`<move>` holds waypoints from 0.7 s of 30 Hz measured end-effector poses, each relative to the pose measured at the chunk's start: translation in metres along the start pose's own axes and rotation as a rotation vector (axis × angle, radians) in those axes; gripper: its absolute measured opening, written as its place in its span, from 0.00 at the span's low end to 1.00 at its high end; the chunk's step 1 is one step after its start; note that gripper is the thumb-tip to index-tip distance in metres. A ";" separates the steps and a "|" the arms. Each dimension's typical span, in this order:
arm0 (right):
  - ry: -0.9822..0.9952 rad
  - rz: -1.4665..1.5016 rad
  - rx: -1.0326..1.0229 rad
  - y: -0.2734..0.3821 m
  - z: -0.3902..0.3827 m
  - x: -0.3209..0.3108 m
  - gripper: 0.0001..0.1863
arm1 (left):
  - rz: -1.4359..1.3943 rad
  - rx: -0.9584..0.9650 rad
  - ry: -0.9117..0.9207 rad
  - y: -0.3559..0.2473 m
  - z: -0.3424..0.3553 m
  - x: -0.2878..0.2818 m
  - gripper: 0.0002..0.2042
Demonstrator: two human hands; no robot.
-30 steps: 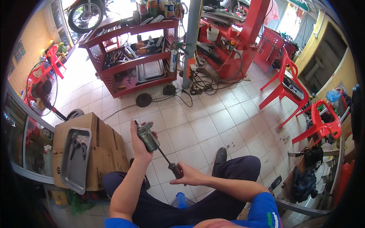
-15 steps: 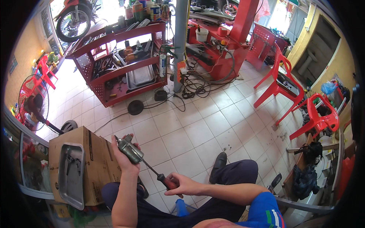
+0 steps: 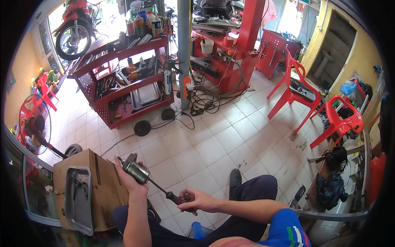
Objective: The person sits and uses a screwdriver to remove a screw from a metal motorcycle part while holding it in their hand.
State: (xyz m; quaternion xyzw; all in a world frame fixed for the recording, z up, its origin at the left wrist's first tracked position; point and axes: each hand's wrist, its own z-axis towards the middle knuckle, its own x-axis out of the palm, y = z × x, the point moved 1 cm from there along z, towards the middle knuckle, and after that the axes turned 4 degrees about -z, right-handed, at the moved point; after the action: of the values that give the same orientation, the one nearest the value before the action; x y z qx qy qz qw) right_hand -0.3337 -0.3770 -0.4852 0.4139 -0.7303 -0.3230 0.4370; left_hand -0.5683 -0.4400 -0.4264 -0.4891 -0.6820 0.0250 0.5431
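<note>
My left hand [image 3: 133, 181] is closed around a small metal motor [image 3: 135, 170], a dull grey-green cylinder with a stub at its upper end. Across to the right, my right hand [image 3: 200, 201] grips the dark red and black handle of a screwdriver [image 3: 176, 198]. Its shank slants up to the motor's lower end; where exactly the tip meets the motor is hard to make out. To the left of my left hand, a metal tray [image 3: 89, 201] holding a few small dark parts rests on a cardboard box [image 3: 108, 187].
Beyond my feet stands a red tool cart [image 3: 123, 113] loaded with tools and cans, beside a grey post [image 3: 183, 53]. Cables [image 3: 205, 105] lie on the tiles. Red chairs [image 3: 296, 90] are at the right, a fan [image 3: 36, 123] at the left. Between my legs is something blue [image 3: 198, 230].
The motor has turned a little in my left hand, and its end and the screwdriver have shifted slightly downward. My right fingers have shifted on the handle. The whole view has moved slightly.
</note>
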 end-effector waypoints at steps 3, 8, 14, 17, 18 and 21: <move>-0.018 0.210 0.026 0.005 -0.001 0.005 0.24 | 0.005 0.090 -0.080 -0.001 -0.006 0.002 0.28; -0.079 0.380 0.054 -0.015 0.011 0.001 0.24 | 0.005 0.138 -0.094 0.009 0.008 -0.020 0.28; -0.090 0.492 0.036 -0.011 0.008 0.001 0.19 | -0.007 0.120 -0.145 0.004 0.005 -0.011 0.28; 0.008 0.597 0.057 -0.022 0.012 -0.017 0.18 | 0.039 0.162 -0.115 0.006 0.002 -0.011 0.28; 0.050 0.607 0.052 -0.029 0.014 -0.023 0.18 | 0.027 0.129 -0.102 0.008 0.001 -0.011 0.28; -0.183 0.485 0.038 -0.025 0.016 -0.010 0.19 | 0.016 0.095 -0.097 0.010 0.000 -0.010 0.28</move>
State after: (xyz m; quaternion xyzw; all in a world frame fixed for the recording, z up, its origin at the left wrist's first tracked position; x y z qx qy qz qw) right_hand -0.3375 -0.3776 -0.5160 0.2041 -0.8506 -0.2310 0.4259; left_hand -0.5633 -0.4420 -0.4393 -0.4663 -0.7017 0.0856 0.5318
